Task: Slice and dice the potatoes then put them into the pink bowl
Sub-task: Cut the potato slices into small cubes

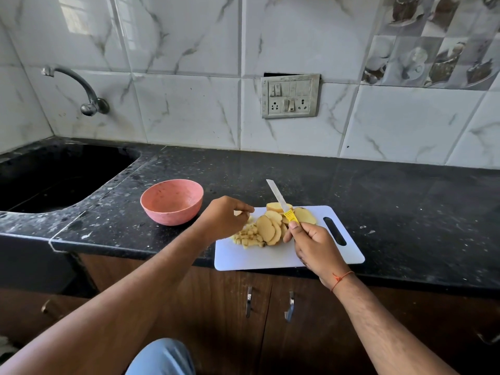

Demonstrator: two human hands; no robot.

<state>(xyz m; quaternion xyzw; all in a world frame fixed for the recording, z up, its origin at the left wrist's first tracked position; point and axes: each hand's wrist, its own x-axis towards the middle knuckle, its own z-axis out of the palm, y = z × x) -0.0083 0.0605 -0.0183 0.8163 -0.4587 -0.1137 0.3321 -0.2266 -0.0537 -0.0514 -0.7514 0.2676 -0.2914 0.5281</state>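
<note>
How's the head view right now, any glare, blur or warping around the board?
Head view: sharp and evenly lit on the cutting board, potato slices and knife; soft window glare on the wall tiles; wide-angle bending of the counter edge; only faint shadows under the pink bowl.

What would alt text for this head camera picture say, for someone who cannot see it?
A person's right hand holds a yellow-handled knife above potato slices and diced potato on a white cutting board. The left hand hovers with fingers curled beside an empty pink bowl on a black counter.
</note>
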